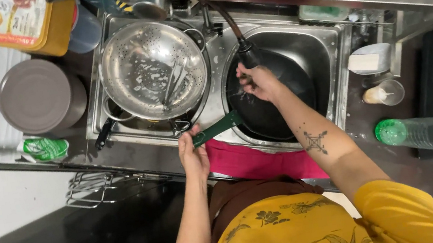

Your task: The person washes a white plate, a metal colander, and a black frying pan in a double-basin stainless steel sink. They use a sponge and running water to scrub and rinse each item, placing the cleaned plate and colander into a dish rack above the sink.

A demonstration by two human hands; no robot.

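Here your left hand [194,155] is wrapped around the green handle [218,129] of a dark frying pan [277,99], fingers closed on its end. The pan sits tilted inside the steel sink basin [334,55], filling most of it. Your right hand [258,80] rests inside the pan near its far rim, fingers curled close together just under the black spray head of the tap hose [245,52]; whether they hold anything you cannot tell.

Left of the sink basin, a perforated steel colander [152,68] sits on top of another pot, with a few utensils lying inside it. Further left of the basin stands a round brown lidded container [39,95], and beyond it a yellow rectangular tub with a printed red and white label [24,22]. A small green and white pouch [45,148] lies near that brown container.

Right of the sink basin, a pale bar of soap rests in a dish [371,59]. Beside it stands a small clear cup [385,93], and nearer you a clear plastic bottle with a green bottom [432,132] lies on its side.
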